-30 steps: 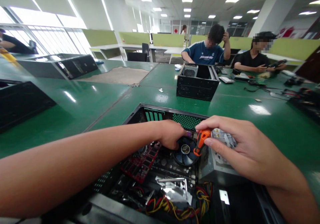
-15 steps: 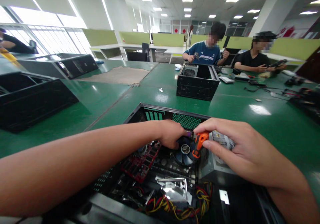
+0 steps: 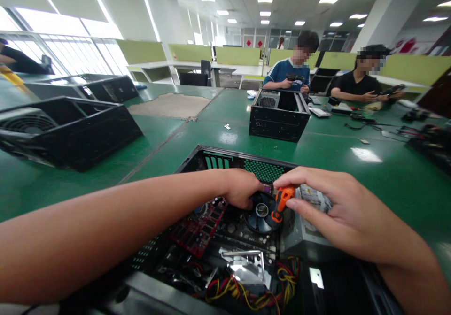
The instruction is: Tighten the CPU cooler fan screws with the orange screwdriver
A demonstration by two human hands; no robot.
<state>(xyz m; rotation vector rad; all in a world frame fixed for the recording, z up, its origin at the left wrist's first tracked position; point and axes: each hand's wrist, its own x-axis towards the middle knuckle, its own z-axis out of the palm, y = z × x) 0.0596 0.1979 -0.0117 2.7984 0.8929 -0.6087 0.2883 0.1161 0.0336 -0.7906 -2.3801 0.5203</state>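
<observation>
An open black computer case (image 3: 243,153) lies before me with its inside facing up. My right hand (image 3: 338,207) pinches the orange and black handle of a screwdriver (image 3: 283,202) between thumb and fingers. The screwdriver stands tilted at the right edge of a round CPU cooling fan (image 3: 261,210); its tip is hidden. My left hand (image 3: 241,188) reaches in, its closed fingers at the fan's far left edge. Their tips, and whatever they grip, are hidden. Left of the fan is a red circuit board (image 3: 199,228). The silver power supply (image 3: 306,235) sits under my right hand.
Coloured cables (image 3: 246,291) and a shiny metal bracket (image 3: 244,265) lie at the case's near side. Another black case (image 3: 278,120) stands ahead; a further case (image 3: 95,134) rests at left on the green table (image 3: 169,150). Two co-workers sit across.
The black case at left has shifted right and turned, showing its fan grille. The co-worker in blue has lowered a tool and holds it in front with both hands. My hands stay nearly still.
</observation>
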